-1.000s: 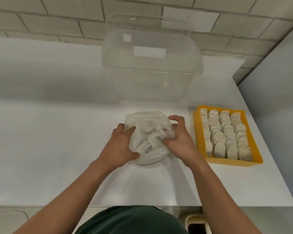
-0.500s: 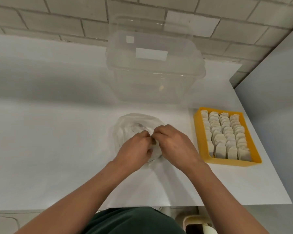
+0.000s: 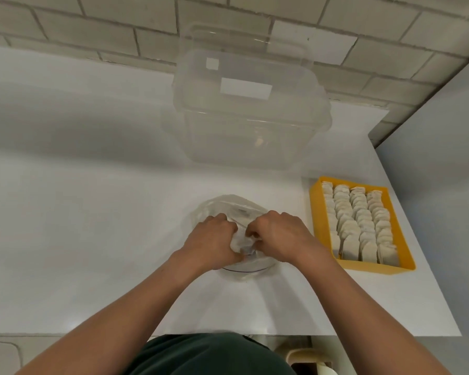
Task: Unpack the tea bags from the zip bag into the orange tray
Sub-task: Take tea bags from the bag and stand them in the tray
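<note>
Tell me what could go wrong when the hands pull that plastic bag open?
Both the left hand and right hand pinch the zip bag close together at its top. A hard tug might rip it or jerk it open, spilling what is inside across the white table. Also, the orange tray looks packed with rows of tea bags, so more may not fit and could topple the neat rows.

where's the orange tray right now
In the head view, the orange tray sits at the right of the table, right of the zip bag and nearer the person than the clear bin.
</note>
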{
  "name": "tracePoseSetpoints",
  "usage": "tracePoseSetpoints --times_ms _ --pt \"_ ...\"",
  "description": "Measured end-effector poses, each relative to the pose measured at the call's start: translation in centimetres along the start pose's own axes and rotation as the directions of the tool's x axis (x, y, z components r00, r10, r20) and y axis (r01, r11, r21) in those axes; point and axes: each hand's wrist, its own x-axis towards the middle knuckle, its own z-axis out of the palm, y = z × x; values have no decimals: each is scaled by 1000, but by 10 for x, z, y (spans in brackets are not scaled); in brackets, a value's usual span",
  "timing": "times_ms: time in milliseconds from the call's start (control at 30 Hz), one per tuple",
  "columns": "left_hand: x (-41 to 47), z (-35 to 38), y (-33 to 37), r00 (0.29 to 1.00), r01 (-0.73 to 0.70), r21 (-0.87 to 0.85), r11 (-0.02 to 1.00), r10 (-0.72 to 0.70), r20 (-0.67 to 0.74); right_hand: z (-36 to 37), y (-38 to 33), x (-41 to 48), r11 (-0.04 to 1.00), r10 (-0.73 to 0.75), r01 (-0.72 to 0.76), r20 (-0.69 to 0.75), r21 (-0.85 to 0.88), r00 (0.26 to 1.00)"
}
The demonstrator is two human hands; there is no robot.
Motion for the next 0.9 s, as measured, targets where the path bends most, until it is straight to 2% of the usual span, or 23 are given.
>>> tracePoseSetpoints --times_ms 200,433,633,767,900 --pt "-5 8 -9 998 -57 -123 991 55 -23 9 -10 5 988 -58 47 69 149 996" --pt "-6 16 -11 998 -63 -125 990 64 7 11 -14 2 985 -73 62 65 160 995" --pt "-3 12 -22 995 -83 -251 964 93 27 11 -12 3 984 -86 75 61 165 994" --pt "-5 0 -23 992 -114 -333 936 124 11 12 -7 3 949 -53 41 32 312 998" --pt "-5 -6 -25 991 -102 -351 931 125 44 9 -4 3 919 -110 56 117 389 987"
